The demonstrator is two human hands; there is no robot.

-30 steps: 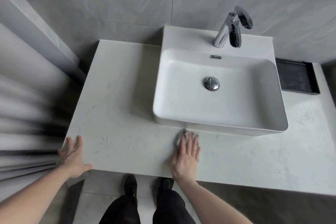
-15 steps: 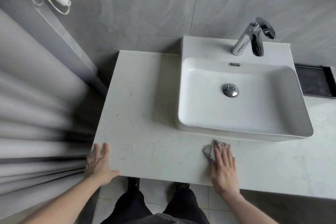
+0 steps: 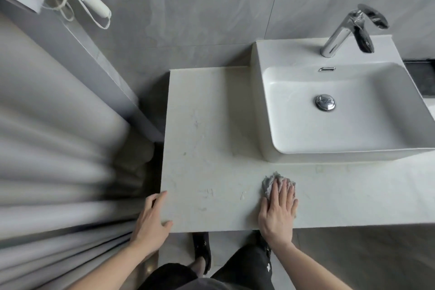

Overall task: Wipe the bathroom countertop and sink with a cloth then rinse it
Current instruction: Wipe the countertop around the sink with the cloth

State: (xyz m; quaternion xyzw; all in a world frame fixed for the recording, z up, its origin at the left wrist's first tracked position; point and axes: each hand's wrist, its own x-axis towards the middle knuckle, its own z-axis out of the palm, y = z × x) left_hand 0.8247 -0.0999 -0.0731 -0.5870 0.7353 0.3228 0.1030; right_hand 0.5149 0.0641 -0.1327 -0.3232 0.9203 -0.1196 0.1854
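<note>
A pale marble countertop (image 3: 207, 139) carries a white rectangular vessel sink (image 3: 294, 54) with a chrome drain plug (image 3: 325, 102) and a chrome faucet (image 3: 348, 30) at the back. My right hand (image 3: 279, 209) lies flat with fingers together, pressing a small grey cloth (image 3: 269, 182) onto the counter just in front of the sink's front left corner; only the cloth's far edge shows past my fingertips. My left hand (image 3: 151, 221) rests on the counter's near left corner, fingers spread, thumb on top, holding nothing.
A grey curtain (image 3: 58, 160) hangs close on the left of the counter. A black tray (image 3: 421, 77) sits right of the sink. A white device with a cord (image 3: 94, 4) hangs on the grey tiled wall. My legs and shoes (image 3: 202, 252) stand below the counter edge.
The view has swung left, so the sink now sits further right. My right hand with the cloth has slid a little along the counter's front strip. My left hand stays on the corner.
</note>
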